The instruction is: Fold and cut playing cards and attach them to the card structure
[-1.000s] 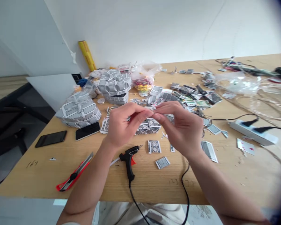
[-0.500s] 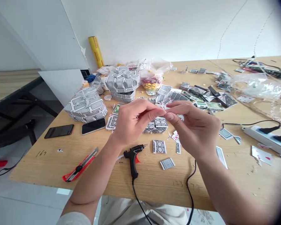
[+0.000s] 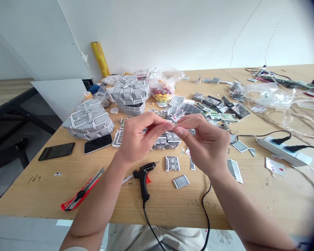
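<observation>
My left hand (image 3: 140, 137) and my right hand (image 3: 205, 141) meet fingertip to fingertip above the table, both closed in a pinch. Whatever lies between the fingertips is too small and too covered to name. Just behind and below them sits a block of folded playing cards (image 3: 170, 140) with dark patterned backs, partly hidden by my left hand. Nearer to me lie a folded card piece (image 3: 172, 163) and another small card piece (image 3: 181, 181). A black glue gun (image 3: 144, 179) with an orange trigger rests on its side below my left hand.
A red utility knife (image 3: 82, 191) lies at left, with two phones (image 3: 56, 151) beyond it. Two lidded card-built boxes (image 3: 89, 120) stand behind. Loose cards and packs (image 3: 222, 106) are scattered at back right. A white power strip (image 3: 284, 150) and the glue gun's cable (image 3: 205, 209) occupy the right side.
The whole scene has shifted left in view as the head turned slightly right. My hands stay pinched together in nearly the same pose; the things on the table have not moved.
</observation>
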A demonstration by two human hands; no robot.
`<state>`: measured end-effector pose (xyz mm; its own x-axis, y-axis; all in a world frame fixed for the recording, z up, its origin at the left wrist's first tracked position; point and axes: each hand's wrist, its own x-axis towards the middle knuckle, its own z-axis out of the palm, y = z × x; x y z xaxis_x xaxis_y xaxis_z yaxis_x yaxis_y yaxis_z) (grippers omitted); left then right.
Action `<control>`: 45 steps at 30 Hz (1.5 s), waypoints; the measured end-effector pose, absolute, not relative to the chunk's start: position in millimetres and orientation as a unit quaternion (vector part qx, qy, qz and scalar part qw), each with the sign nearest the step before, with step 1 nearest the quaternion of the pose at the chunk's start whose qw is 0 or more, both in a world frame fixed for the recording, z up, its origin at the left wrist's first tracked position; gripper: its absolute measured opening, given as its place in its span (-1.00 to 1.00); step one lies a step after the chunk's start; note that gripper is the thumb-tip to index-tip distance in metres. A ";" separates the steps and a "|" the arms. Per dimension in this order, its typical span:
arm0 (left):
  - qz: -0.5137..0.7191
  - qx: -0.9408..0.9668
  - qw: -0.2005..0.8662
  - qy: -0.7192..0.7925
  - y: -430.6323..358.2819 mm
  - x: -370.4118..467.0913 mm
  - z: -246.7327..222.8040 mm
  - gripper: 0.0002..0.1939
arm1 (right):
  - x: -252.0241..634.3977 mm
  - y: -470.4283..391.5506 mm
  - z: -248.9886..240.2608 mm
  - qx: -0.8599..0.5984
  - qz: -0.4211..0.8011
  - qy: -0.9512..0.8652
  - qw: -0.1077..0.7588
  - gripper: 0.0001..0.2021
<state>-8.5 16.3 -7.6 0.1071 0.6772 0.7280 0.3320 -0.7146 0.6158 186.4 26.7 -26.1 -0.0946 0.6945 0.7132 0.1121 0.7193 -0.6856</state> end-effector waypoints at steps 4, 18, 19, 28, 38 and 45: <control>0.567 0.716 0.156 0.375 17.3 -7.7 -8.4 -0.72 | 186.4 27.7 -25.6 -0.301 0.274 -0.691 0.597 -0.89; 0.564 0.723 0.177 0.357 24.0 -1.9 -24.9 -0.30 | 183.4 32.3 -22.0 -0.332 0.424 -0.580 0.611 -0.83; 0.564 0.730 0.155 0.353 25.6 -1.1 -27.1 -0.29 | 183.1 32.5 -22.3 -0.324 0.444 -0.574 0.607 -0.80; 0.494 0.789 -0.011 0.364 29.9 -5.8 -24.2 -0.46 | 179.2 28.6 -22.1 -0.316 0.506 -0.561 0.574 -0.67; 0.484 0.805 -0.016 0.341 28.0 -12.6 -17.0 -0.41 | 188.8 28.3 -12.8 -0.343 0.451 -0.598 0.567 -0.74; 0.471 0.815 -0.004 0.338 27.6 -15.9 -14.9 -0.38 | 190.4 30.8 -13.9 -0.347 0.469 -0.599 0.548 -0.76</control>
